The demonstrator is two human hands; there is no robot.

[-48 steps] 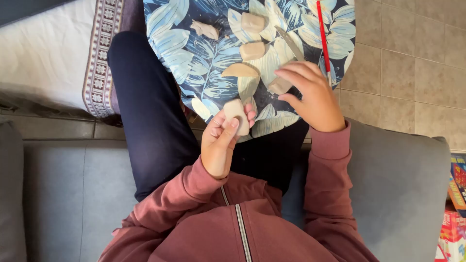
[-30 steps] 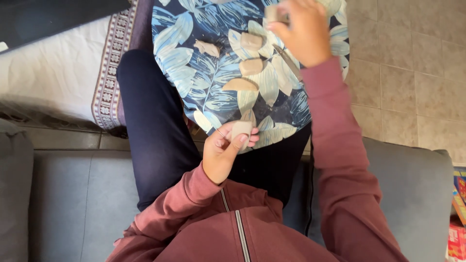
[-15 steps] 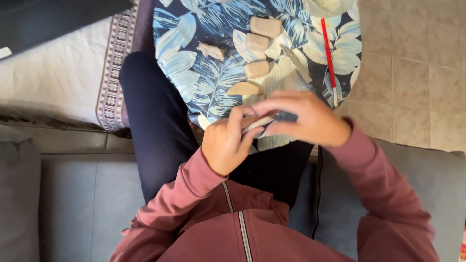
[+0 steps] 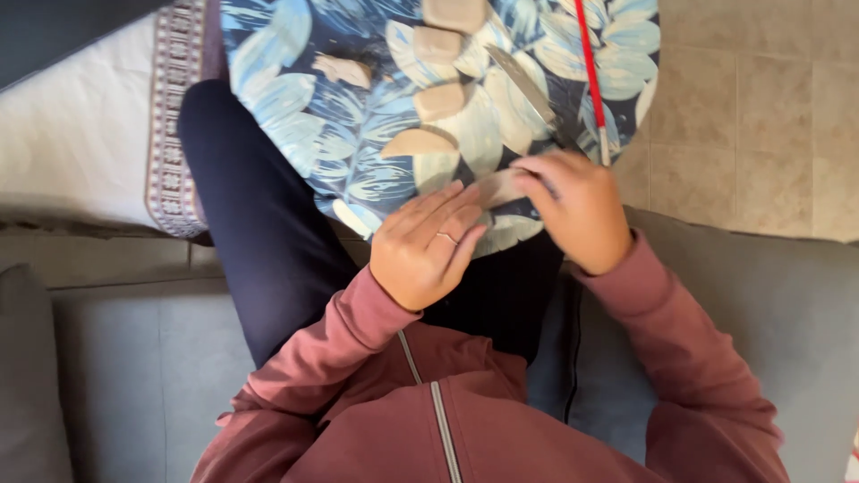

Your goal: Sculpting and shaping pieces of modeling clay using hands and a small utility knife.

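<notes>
A pale, flat wooden piece (image 4: 499, 186) is pinched between the left hand (image 4: 428, 246) and right hand (image 4: 577, 207), over the near rim of a leaf-patterned tray (image 4: 295, 143); more pieces (image 4: 440, 100) lie beyond.

At the top of the frame, the edge is cutting off our leaf-patterned tray (image 4: 295, 107) and the red stick (image 4: 591, 80). Our left hand (image 4: 428, 246) and right hand (image 4: 577, 210) are hiding most of the pale piece (image 4: 497, 186) between them.
</notes>
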